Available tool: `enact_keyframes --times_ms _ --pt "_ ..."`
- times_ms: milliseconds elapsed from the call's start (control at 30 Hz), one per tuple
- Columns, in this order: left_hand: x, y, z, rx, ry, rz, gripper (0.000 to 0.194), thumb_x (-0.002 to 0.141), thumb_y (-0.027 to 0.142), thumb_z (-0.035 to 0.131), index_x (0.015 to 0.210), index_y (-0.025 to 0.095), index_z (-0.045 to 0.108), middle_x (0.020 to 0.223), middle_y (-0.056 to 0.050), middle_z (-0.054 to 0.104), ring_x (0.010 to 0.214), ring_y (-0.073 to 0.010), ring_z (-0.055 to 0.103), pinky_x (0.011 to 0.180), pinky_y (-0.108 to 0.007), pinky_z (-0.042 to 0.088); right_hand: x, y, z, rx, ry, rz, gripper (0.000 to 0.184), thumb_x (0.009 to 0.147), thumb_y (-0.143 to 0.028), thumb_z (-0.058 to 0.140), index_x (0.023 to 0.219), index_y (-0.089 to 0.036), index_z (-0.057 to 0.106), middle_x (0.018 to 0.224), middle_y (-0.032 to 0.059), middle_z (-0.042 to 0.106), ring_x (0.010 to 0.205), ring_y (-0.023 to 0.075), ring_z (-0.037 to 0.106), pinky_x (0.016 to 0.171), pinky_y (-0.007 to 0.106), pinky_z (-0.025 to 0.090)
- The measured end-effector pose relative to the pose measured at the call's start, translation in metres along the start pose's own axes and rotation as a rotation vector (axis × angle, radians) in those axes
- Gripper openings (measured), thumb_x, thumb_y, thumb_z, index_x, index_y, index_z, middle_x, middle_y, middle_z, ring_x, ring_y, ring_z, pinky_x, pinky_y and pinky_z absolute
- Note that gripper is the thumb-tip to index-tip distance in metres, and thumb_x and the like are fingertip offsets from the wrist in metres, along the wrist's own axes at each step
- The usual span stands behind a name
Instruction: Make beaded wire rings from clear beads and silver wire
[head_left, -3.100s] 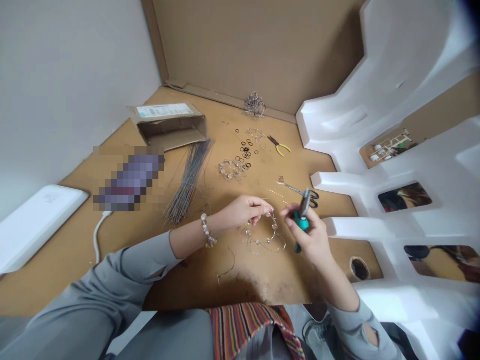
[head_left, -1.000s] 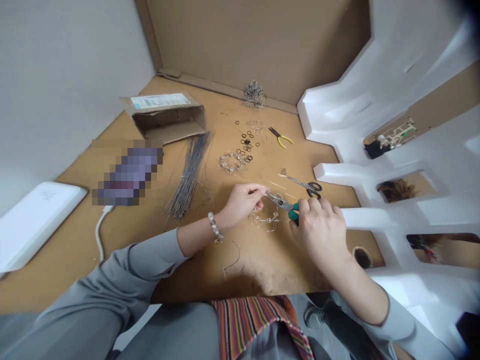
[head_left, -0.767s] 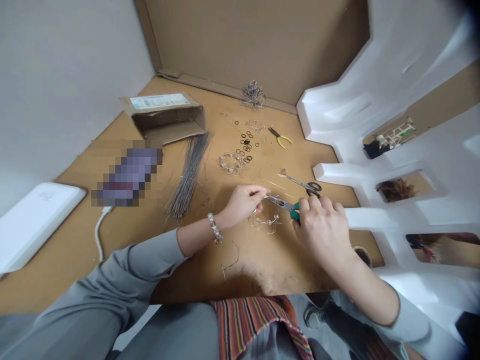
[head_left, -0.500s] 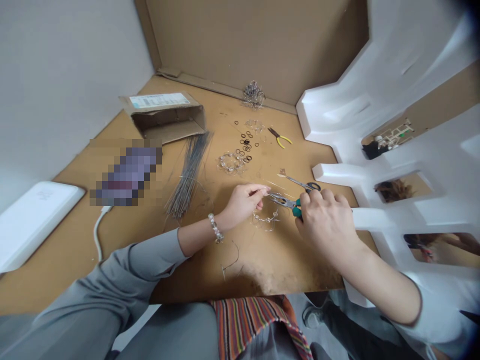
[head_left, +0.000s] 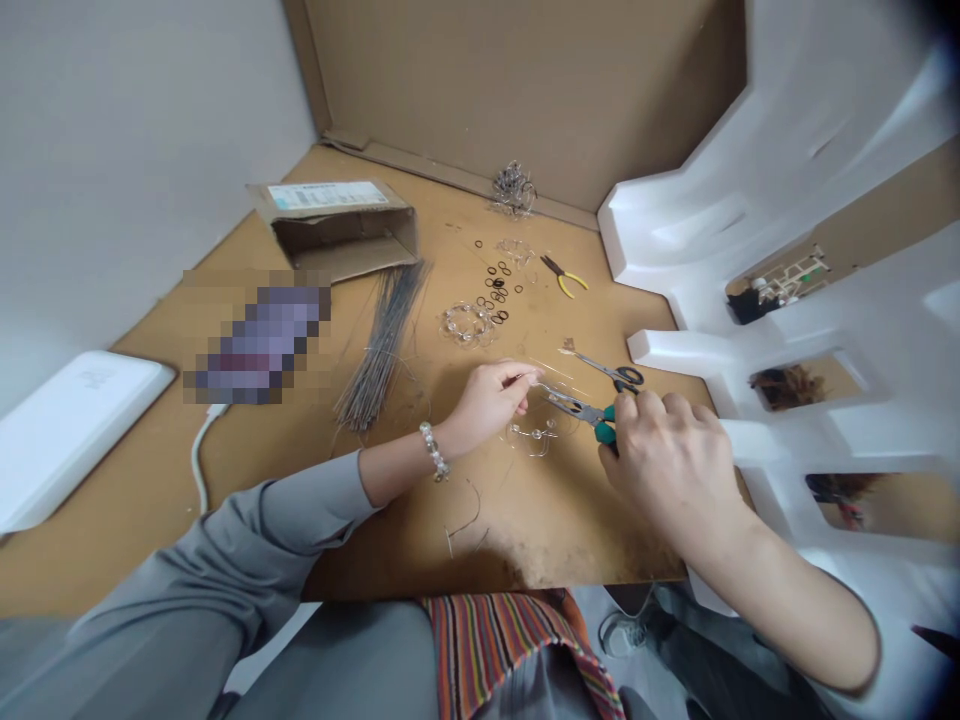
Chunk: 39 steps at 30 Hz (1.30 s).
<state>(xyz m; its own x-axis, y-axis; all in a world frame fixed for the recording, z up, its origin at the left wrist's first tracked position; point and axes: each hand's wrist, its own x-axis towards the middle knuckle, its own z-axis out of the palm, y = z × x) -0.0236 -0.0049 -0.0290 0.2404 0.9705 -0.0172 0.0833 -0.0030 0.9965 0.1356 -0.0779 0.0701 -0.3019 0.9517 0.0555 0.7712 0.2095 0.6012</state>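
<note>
My right hand (head_left: 671, 465) is wrapped round green-handled pliers (head_left: 576, 408), whose jaws point left toward my other hand. Thumb and fingertips of my left hand (head_left: 487, 405) are pinched together on what looks like a thin wire; its end is too fine to follow. Just below the pliers, a curved wire piece with clear beads (head_left: 537, 434) shows over the table; whether it hangs from my fingers I cannot tell. Scissors (head_left: 600, 368) with dark handles lie beyond the pliers. A ring of beaded wire (head_left: 466, 322) rests farther back.
A bundle of straight wires (head_left: 375, 360) lies left of my hands, beside an open cardboard box (head_left: 345, 240). Dark small rings (head_left: 498, 284), yellow-handled pliers (head_left: 564, 277) and a wire tangle (head_left: 514, 187) are farther back. A white power bank (head_left: 82, 435) sits left; white moulded foam (head_left: 660, 350) borders the right.
My right hand and the pliers have moved right, so the jaws are a little farther from my left fingertips. My left hand stays nearly in place, still pinched.
</note>
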Motion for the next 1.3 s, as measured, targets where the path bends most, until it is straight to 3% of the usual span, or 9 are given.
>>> enact_keyframes --times_ms 233,467,1300 --pt "-0.001 0.006 -0.005 0.041 -0.046 0.122 0.021 0.084 0.023 0.052 0.094 0.014 0.069 0.077 -0.002 0.062 0.050 -0.0043 0.053 0.047 -0.017 0.041 0.006 0.023 -0.009 -0.055 0.036 -0.017 0.012 0.077 -0.023 0.048 0.076 -0.014 0.055 0.070 0.0099 0.055 0.070 0.0230 0.046 0.059 0.033 0.021" --pt "-0.004 0.012 -0.007 -0.004 -0.090 0.194 0.020 0.085 0.022 0.052 0.093 0.014 0.068 0.063 0.000 0.059 0.052 -0.0059 0.053 0.047 -0.016 0.041 0.008 0.033 -0.007 -0.078 0.094 -0.094 0.011 0.078 -0.022 0.048 0.080 -0.014 0.056 0.072 0.0079 0.055 0.072 0.0224 0.047 0.060 0.033 0.021" --pt "-0.002 0.016 -0.007 -0.210 -0.169 -0.009 0.021 0.082 0.025 0.054 0.093 0.013 0.067 0.054 0.002 0.058 0.050 -0.0073 0.053 0.053 -0.021 0.044 0.008 0.026 -0.012 -0.085 0.085 -0.140 0.010 0.081 -0.020 0.046 0.075 -0.015 0.053 0.070 0.0068 0.055 0.069 0.0217 0.049 0.060 0.032 0.023"
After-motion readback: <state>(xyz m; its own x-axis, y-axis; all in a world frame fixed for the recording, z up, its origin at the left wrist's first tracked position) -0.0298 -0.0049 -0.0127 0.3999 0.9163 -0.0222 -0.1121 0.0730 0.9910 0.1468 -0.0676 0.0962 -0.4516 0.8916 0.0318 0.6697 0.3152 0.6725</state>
